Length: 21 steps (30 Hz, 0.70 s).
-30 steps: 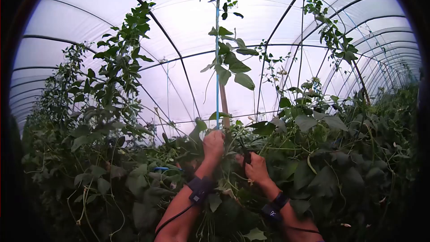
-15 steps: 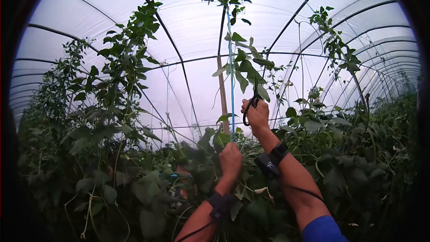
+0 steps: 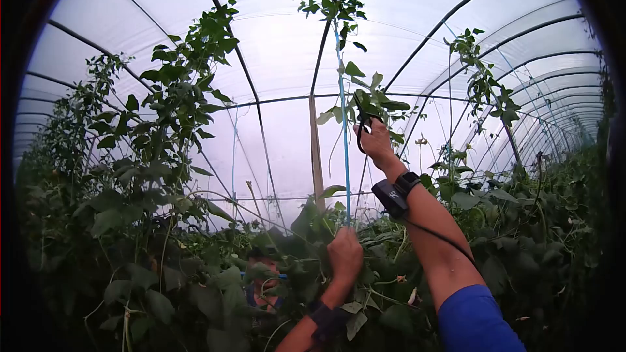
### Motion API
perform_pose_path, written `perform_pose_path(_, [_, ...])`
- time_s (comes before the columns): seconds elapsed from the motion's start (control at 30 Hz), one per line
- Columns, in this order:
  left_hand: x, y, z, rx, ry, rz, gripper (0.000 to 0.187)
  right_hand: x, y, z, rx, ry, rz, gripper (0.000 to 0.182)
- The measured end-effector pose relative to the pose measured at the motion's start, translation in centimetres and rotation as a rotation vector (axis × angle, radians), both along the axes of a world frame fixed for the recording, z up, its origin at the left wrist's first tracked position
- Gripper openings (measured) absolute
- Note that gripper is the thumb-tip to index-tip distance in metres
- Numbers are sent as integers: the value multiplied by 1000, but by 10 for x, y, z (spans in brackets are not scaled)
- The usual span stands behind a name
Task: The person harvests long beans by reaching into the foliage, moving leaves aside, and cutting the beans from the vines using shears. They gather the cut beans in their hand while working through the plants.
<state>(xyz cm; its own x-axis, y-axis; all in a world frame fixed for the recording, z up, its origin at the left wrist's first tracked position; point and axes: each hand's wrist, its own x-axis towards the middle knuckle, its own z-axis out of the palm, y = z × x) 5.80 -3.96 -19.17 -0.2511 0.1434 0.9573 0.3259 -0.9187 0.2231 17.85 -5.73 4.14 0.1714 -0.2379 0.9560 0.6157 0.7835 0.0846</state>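
My left hand is closed around the blue string, low among the leaves. From there the string runs taut and nearly upright to a leafy vine top. Higher up, my right hand grips black-handled scissors with the blades pointing upward. The blades overlap a cluster of green leaves just right of the string. Black straps circle both wrists, and a small black device sits on the right one with a cable along the forearm.
Dense bean-like foliage fills the lower view. A tall climbing plant stands left, another vine right. Behind the string rises a wooden post. Dark hoops carry the plastic cover. Another person is partly hidden behind leaves.
My right hand and the scissors have moved up into the leaf cluster beside the string. My left hand keeps its grip and appears lower in view. The view has shifted slightly.
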Motion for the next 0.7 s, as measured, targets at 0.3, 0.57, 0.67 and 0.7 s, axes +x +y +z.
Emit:
perform_pose_path(0.3, [-4,-4,-2,47,18,-86,23,-18,19,26,-217,83,552,22])
perform_pose_path(0.57, [-8,1,-4,61,42,-101,23,-21,29,48,-202,157,833,5])
perform_pose_path(0.67, [-6,-2,-3,79,50,-98,24,8,42,70,-234,242,215,7])
perform_pose_path(0.7, [-8,-9,-3,42,59,-94,24,14,33,70,-207,266,-134,9])
